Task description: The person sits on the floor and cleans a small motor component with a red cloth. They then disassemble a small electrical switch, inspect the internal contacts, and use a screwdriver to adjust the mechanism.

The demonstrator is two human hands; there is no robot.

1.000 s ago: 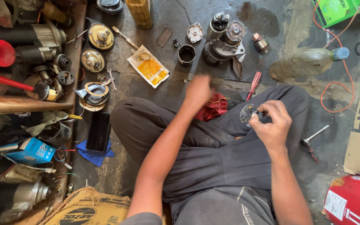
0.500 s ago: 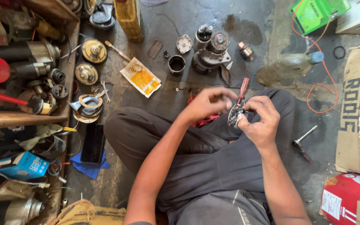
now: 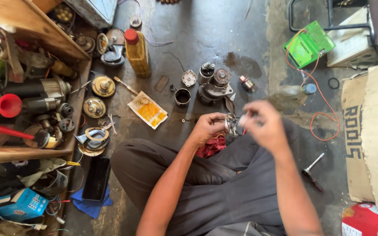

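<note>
Your left hand (image 3: 207, 128) is wrapped around a small round metal part (image 3: 232, 125), gripping it just above your lap. Your right hand (image 3: 263, 126) sits right against that part from the other side, fingers curled toward it, but it's blurred, so I can't tell whether it's pinching something or just touching. Under your left wrist, a red rag (image 3: 211, 146) lies on your dark trousers.

On the concrete floor (image 3: 206, 39) just beyond your hands stands a starter motor body (image 3: 215, 87), with a short black cylinder (image 3: 182, 97) beside it to your left and a small round cap (image 3: 189, 78) near that. A yellow-and-white packet (image 3: 148, 110) lies further to your left, close to two round horns (image 3: 98, 96). A yellow bottle with a red cap (image 3: 136, 53) stands toward the far edge of the floor.

To your right, a clear plastic bottle (image 3: 292, 92) lies on its side, an orange wire (image 3: 324, 113) loops past it, and a green box (image 3: 308, 45) sits near the far right corner. A dark-handled tool (image 3: 312, 171) lies by your right knee. Wooden shelves (image 3: 27, 26) crowded with parts run along the left edge.
</note>
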